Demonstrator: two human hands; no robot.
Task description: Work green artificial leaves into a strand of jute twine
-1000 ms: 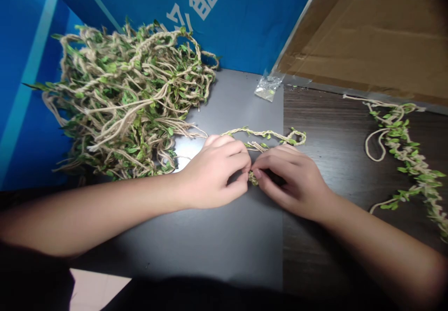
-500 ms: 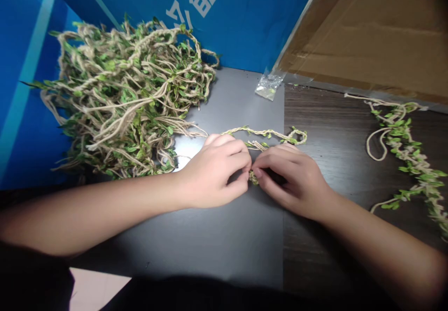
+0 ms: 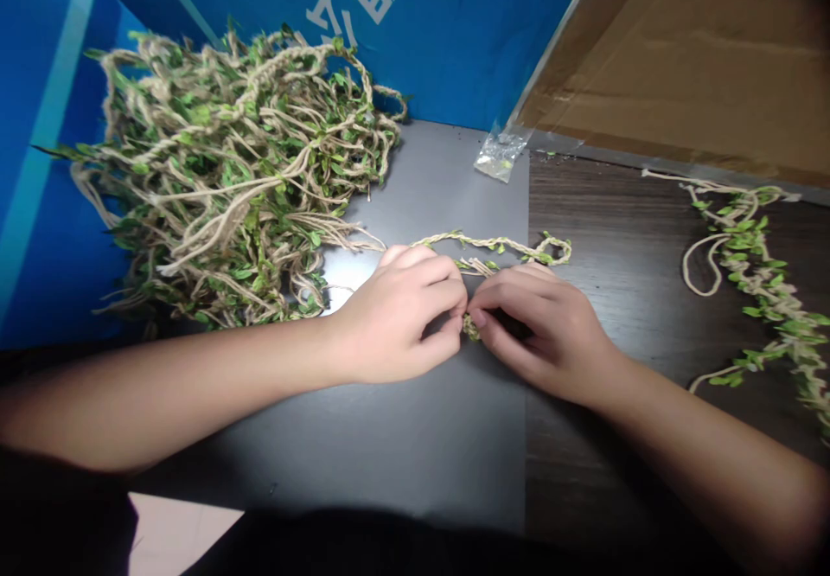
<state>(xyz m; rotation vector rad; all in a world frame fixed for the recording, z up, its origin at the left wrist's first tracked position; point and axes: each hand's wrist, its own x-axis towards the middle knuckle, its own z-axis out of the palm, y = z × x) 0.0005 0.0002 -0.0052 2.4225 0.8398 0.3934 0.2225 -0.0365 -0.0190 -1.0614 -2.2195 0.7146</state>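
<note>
A braided cord with small green leaves (image 3: 470, 327) is pinched between both hands over the grey surface. My left hand (image 3: 408, 316) is closed, thumb and fingertips pressed together on the cord. Close against it, my right hand (image 3: 545, 329) pinches the same cord, thumb against index finger. Just beyond the hands, a braided length (image 3: 496, 241) runs rightward and ends in a loop. Several loose cord ends (image 3: 476, 266) lie between the hands and that length. The fingertips hide most of the gripped part.
A big heap of leafy braided cords (image 3: 246, 178) rests at left against a blue printed panel (image 3: 467, 31). A cardboard box (image 3: 687, 57) stands at the back right. A small clear plastic bag (image 3: 502, 156) lies near its corner. More leafy braids (image 3: 765, 291) lie on the dark wooden surface (image 3: 603, 213).
Both hands keep their pinch on the cord, with the right thumb shifted very slightly. The view has moved a little; the cords on the table look unchanged.
</note>
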